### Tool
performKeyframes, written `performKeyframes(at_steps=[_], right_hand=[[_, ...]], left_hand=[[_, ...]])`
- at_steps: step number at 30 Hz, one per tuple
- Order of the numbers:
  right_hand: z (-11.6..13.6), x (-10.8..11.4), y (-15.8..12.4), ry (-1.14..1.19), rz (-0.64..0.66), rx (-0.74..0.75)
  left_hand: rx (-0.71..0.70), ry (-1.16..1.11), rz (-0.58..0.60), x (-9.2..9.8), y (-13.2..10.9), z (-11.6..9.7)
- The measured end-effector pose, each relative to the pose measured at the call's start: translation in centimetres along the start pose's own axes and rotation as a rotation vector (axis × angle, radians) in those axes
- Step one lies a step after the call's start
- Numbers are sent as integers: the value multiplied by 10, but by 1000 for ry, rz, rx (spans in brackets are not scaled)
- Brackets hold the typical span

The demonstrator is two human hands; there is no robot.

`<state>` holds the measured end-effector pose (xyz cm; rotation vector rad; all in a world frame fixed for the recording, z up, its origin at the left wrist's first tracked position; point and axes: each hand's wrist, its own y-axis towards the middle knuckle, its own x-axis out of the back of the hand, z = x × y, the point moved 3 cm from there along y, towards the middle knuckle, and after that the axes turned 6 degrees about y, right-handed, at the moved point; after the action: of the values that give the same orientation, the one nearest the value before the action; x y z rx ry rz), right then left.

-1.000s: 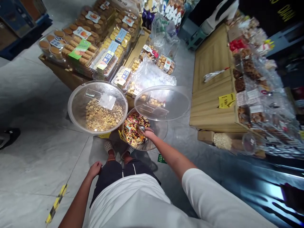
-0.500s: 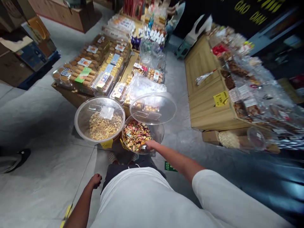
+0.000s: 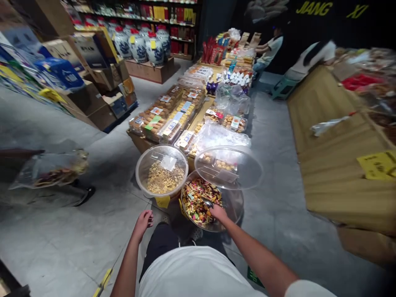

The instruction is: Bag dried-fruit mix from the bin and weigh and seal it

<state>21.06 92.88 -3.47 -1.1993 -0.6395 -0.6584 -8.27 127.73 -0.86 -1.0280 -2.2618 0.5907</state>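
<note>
My right hand (image 3: 218, 212) hides the grip end of the metal scoop (image 3: 208, 203), and many pieces in the snack mix (image 3: 195, 197) are too small for me to name. My left forearm (image 3: 126, 266) and white right sleeve (image 3: 309, 289) run out of the bottom edge. Off to my left, a clear plastic bag (image 3: 51, 171) is blurred and the arm (image 3: 17, 153) beside it is cut off by the left edge, while the lettering on the yellow price sign (image 3: 378, 166) is too smeared to read.

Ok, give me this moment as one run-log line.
right hand: grips metal scoop at colourful snack mix | left hand: empty, near left thigh | clear tub: holds the mix | clear lid: open
</note>
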Motion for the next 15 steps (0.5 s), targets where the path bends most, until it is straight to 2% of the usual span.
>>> performKeyframes(at_steps=[4, 5, 7, 10, 12, 15], right_hand=[[9, -4, 15, 67, -52, 51], [11, -4, 15, 93, -86, 54], [14, -6, 10, 180, -148, 54], [12, -13, -10, 348, -251, 32], [6, -22, -25, 460, -322, -7], [-4, -40, -49, 609, -422, -86]], left_hand=[[-104, -67, -184, 46, -9, -42], [-145, -32, -190, 56, -9, -58], [-232, 164, -124, 68, -2, -95], [-328, 519, 73, 64, 21, -152], [-388, 637, 190, 52, 44, -186], [-470, 768, 290, 33, 84, -228]])
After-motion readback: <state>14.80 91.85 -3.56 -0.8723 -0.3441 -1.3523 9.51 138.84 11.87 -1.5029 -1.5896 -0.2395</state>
